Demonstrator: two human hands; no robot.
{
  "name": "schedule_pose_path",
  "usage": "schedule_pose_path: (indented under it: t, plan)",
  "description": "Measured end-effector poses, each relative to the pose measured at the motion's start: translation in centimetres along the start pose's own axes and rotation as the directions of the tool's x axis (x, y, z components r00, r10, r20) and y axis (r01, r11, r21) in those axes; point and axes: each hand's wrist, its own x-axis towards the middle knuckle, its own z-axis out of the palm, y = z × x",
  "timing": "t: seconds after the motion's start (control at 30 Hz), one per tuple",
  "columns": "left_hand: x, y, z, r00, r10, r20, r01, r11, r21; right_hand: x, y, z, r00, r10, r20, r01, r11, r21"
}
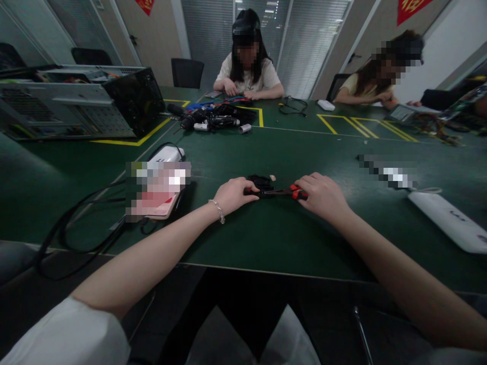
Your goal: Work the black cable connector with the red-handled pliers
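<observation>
My right hand (323, 195) is closed around the red handles of a pair of pliers (279, 192), whose dark jaws point left. Opposite it, my left hand (236, 195) pinches a small dark piece (251, 191) at the tip of those jaws; its kind is too small and dark to tell. Just behind the pliers lies a black bundle (261, 181), perhaps cable, close to my left fingertips. A small pale scrap (272, 178) rests beside it on the green table (243, 238).
Left of me are a phone (160, 200), a white power bank (167, 152) and looped black cables (72, 208). Another white power bank (449, 218) lies right. Tools and wires (216, 116) sit farther back, near an open computer case (76, 101). Two people sit across the table.
</observation>
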Motion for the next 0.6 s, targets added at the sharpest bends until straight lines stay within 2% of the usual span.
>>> schedule_pose_path:
  t: [0.6]
  plan:
    - [-0.03, 0.09, -0.06, 1.0, -0.003, 0.004, 0.003, 1.0, 0.01, 0.08, 0.2, 0.06, 1.0, -0.002, -0.005, 0.002, 1.0, -0.016]
